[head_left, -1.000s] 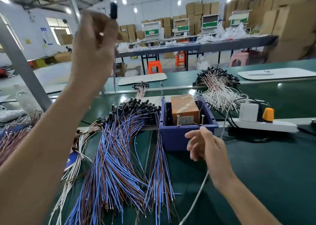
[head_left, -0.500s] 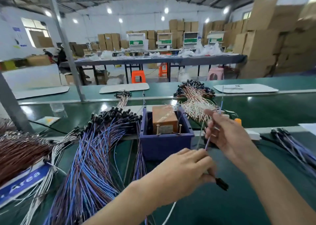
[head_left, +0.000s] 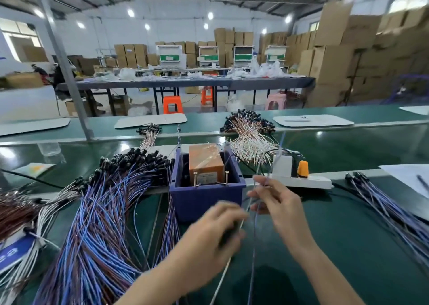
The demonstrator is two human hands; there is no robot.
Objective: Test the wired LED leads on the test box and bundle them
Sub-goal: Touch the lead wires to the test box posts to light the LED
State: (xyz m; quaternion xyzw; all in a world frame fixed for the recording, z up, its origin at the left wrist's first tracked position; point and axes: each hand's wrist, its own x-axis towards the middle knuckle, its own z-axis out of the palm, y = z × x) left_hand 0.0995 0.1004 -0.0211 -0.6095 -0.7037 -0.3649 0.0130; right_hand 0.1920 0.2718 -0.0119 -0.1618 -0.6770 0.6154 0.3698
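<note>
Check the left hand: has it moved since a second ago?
Yes. The left hand, gripping a lead, has come down from high above and left of the blue box to just in front of it, near the right hand.

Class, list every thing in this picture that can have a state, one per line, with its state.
left hand, curled round the lead at its dark end
right hand, pinching the lead's wires
lead, clear of the pins
test box, both pins upright, untouched
power strip, two plugs inserted
blue-brown leads, loose, fanned left of box
right-side leads, laid together
</note>
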